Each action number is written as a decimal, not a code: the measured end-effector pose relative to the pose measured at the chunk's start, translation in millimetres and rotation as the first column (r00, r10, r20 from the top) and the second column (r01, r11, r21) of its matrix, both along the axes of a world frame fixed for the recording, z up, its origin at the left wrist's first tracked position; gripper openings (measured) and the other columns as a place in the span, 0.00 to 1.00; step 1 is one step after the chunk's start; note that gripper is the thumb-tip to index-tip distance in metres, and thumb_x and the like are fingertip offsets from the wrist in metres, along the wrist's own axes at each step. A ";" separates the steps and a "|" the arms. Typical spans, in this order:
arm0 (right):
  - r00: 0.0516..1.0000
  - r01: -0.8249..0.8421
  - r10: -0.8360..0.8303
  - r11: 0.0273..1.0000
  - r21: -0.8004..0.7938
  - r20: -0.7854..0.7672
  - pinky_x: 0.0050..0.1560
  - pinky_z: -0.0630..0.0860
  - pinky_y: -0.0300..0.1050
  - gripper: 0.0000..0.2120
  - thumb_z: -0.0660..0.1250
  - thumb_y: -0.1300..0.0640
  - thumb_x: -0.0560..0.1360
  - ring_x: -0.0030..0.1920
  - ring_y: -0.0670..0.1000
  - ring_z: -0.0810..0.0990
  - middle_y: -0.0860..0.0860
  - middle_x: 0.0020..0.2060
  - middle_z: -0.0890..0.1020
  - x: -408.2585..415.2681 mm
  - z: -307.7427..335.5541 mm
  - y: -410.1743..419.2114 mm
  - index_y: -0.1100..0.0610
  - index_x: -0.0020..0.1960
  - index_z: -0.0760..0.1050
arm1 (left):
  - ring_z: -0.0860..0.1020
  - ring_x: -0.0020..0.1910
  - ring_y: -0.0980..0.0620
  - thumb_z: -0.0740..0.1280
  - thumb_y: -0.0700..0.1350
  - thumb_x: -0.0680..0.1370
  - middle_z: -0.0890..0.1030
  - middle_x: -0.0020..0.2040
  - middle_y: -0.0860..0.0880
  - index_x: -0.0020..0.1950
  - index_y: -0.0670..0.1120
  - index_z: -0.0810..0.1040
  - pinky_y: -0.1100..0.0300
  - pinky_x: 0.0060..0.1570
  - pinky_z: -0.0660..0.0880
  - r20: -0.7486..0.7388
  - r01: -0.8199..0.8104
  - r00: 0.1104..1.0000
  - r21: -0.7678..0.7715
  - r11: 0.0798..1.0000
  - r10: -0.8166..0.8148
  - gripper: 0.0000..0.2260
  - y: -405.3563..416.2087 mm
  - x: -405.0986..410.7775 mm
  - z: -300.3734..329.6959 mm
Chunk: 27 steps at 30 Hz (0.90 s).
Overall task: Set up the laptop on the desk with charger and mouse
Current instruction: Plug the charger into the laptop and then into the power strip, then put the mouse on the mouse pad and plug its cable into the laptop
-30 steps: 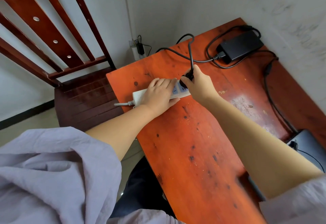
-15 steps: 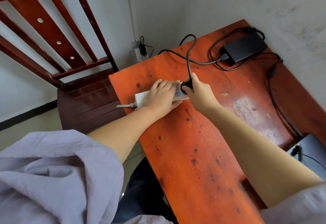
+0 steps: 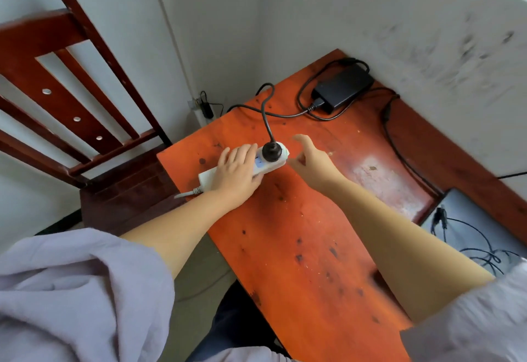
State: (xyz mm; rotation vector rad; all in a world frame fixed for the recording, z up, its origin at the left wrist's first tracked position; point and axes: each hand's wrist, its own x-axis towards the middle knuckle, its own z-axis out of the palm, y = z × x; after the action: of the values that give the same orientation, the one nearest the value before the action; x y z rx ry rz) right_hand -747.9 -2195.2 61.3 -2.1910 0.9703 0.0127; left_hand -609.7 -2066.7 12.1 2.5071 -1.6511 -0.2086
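A white power strip [image 3: 272, 162] lies on the orange wooden desk [image 3: 308, 247]. My left hand [image 3: 235, 172] presses flat on its middle, holding it down. A round black plug [image 3: 271, 151] sits in the strip's far socket. Its black cable runs to the black charger brick [image 3: 343, 88] in the desk's far corner. My right hand [image 3: 309, 159] hovers just right of the strip, fingers apart, holding nothing. A grey laptop [image 3: 479, 224] shows at the right edge, with a thin black cable [image 3: 467, 236] coiled on its lid. No mouse is in view.
A dark red wooden chair [image 3: 85, 122] stands left of the desk. A wall outlet with a black adapter [image 3: 206, 106] sits low on the wall behind the desk. White walls close the desk's far and right sides.
My right hand has let go of the black plug, which now sits in the strip, and has drawn back to the right with open fingers. The left hand still holds the strip.
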 end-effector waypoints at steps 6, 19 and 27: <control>0.947 0.320 -0.322 0.941 -0.110 -0.004 0.46 0.75 0.50 0.15 0.60 0.61 0.76 0.38 0.56 0.76 0.54 0.35 0.80 -124.8 -0.8 -11.2 0.56 0.63 0.69 | 0.80 0.47 0.48 0.58 0.49 0.72 0.81 0.49 0.49 0.55 0.48 0.74 0.57 0.50 0.70 0.097 0.371 0.928 -0.219 0.902 -0.358 0.14 -3.8 -50.7 -4.0; 0.302 0.866 -0.949 0.313 -0.390 -0.091 0.58 0.70 0.58 0.19 0.65 0.53 0.75 0.64 0.60 0.69 0.56 0.64 0.71 -346.4 6.0 46.6 0.54 0.65 0.70 | 0.73 0.66 0.43 0.60 0.45 0.71 0.74 0.67 0.40 0.69 0.46 0.71 0.50 0.62 0.71 -0.001 0.902 0.415 -0.127 0.412 -0.910 0.25 -153.5 -257.9 31.7; 0.240 0.888 -0.940 0.314 -0.335 -0.243 0.62 0.68 0.56 0.30 0.63 0.49 0.76 0.66 0.59 0.66 0.57 0.68 0.66 -349.3 -13.8 62.0 0.50 0.74 0.55 | 0.70 0.63 0.45 0.58 0.46 0.79 0.74 0.61 0.45 0.59 0.46 0.71 0.49 0.61 0.63 0.117 0.944 0.249 0.191 0.268 -0.961 0.10 -181.0 -295.0 27.7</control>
State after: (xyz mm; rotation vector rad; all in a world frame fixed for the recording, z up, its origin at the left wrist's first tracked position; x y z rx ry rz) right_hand -1097.2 -2133.2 47.6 -1.3465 2.4758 -0.1715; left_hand -904.6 -2247.6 39.9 1.1127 -3.1095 -0.0965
